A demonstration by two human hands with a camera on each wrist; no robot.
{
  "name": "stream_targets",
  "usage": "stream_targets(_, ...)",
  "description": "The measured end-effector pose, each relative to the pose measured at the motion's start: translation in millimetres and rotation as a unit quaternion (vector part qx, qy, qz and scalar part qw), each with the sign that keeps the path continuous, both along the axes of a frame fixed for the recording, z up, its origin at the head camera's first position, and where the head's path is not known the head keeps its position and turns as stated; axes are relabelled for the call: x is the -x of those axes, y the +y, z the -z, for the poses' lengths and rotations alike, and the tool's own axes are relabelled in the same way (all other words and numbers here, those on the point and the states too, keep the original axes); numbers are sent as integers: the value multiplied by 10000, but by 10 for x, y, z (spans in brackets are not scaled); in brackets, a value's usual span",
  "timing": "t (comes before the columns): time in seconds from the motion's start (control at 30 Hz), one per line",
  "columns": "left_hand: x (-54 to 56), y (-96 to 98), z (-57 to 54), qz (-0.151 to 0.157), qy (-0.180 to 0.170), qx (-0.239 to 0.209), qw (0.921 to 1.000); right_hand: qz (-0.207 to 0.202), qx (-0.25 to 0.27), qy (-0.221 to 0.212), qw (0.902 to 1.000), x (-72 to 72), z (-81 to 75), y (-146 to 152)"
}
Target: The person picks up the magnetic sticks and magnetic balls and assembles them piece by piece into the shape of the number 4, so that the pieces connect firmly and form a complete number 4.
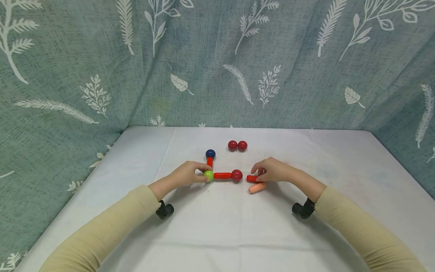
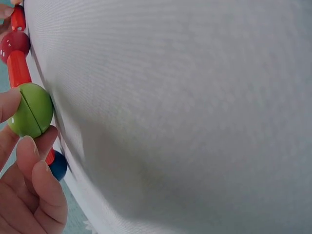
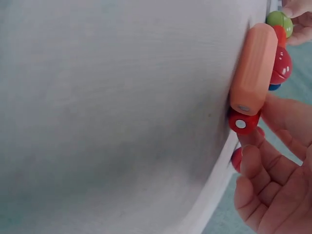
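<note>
My left hand (image 1: 189, 173) pinches a lime-green ball (image 1: 209, 175) between thumb and fingers; a seam runs round this ball (image 2: 31, 110) in the left wrist view. From it one red rod (image 1: 222, 175) reaches right to a dark red ball (image 1: 236, 175). Another red rod (image 1: 210, 163) runs back to a blue ball (image 1: 210, 153). To the right, my right hand (image 1: 273, 170) pinches a loose red rod (image 1: 252, 178) by its far end. That rod's end (image 3: 242, 123) shows a round silvery disc in the right wrist view. An orange rod (image 1: 257, 187) lies right alongside it, nearer me.
Two dark red balls, a left one (image 1: 232, 146) and a right one (image 1: 242, 146), sit side by side farther back on the white-covered table (image 1: 217, 234). A leaf-patterned green-blue cloth (image 1: 204, 68) hangs behind the table and along its sides.
</note>
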State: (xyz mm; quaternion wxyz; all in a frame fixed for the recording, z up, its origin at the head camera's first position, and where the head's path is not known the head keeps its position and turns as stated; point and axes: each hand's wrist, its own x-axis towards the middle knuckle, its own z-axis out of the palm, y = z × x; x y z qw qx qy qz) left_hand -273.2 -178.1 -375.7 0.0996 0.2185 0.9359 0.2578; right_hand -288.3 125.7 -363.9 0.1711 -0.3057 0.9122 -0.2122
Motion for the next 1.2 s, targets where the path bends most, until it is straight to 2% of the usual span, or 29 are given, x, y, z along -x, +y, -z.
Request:
stream_targets(0.37,-20,15,-30,-44,-116,76,9999,66,-332,-117,9994,5,-7,11)
stream_targets(0.7,-29,14,-43,-101,-115,143,9998,665,-617,-260,9955,70,19,4)
stream_targets(0.83,-27,16,-42,-110,-140,179,9997,884,-559,-299,9941,113,17,-23)
stream_targets(1.2,-51,52,-46,-14,-101,192,9998,1614,-124,-860,9831,195,-2,-115)
